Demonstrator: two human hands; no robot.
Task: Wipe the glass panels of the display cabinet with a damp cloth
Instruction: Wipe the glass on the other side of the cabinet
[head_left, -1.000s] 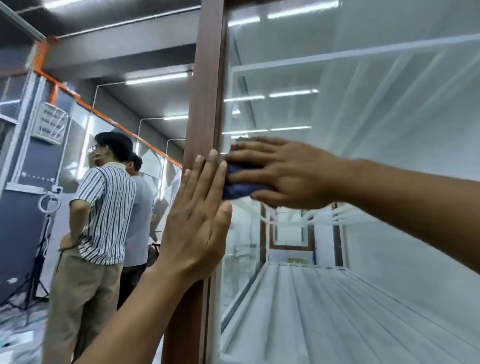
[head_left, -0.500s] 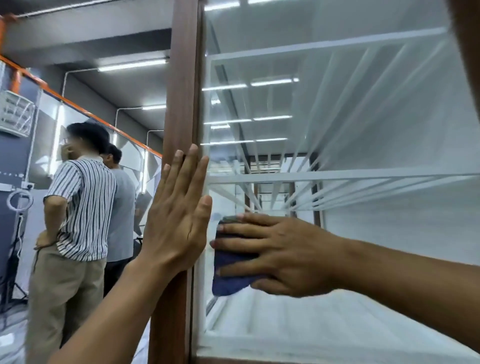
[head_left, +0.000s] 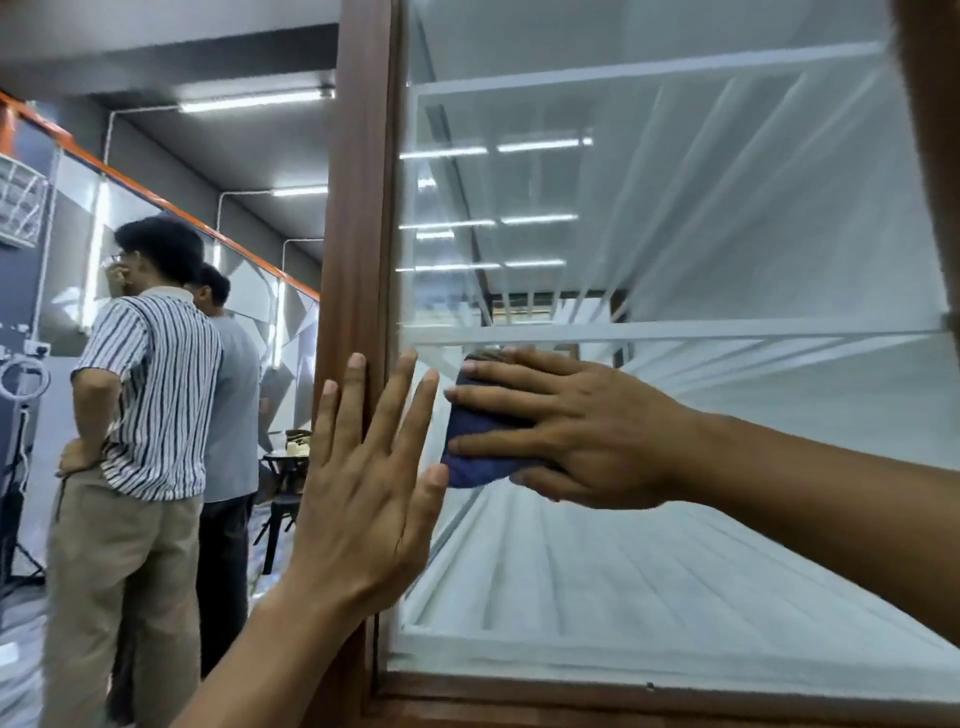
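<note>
Right grip (head_left: 587, 441) is spread flat, pressing the blue cloth (head_left: 475, 467) on the glass panel (head_left: 675, 234) just beside the wooden frame post (head_left: 358, 234); left grip (head_left: 363, 509) lies flat on that post. Cloth looks soft and limp, glass likely fragile: broad, even palm pressure suits.

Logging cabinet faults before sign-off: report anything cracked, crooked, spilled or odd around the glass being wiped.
Nothing stands out. The right hand presses a folded dark-blue cloth flat on the clear glass panel; the left hand lies flat against the brown wooden frame post. No cracks or spills show.
</note>
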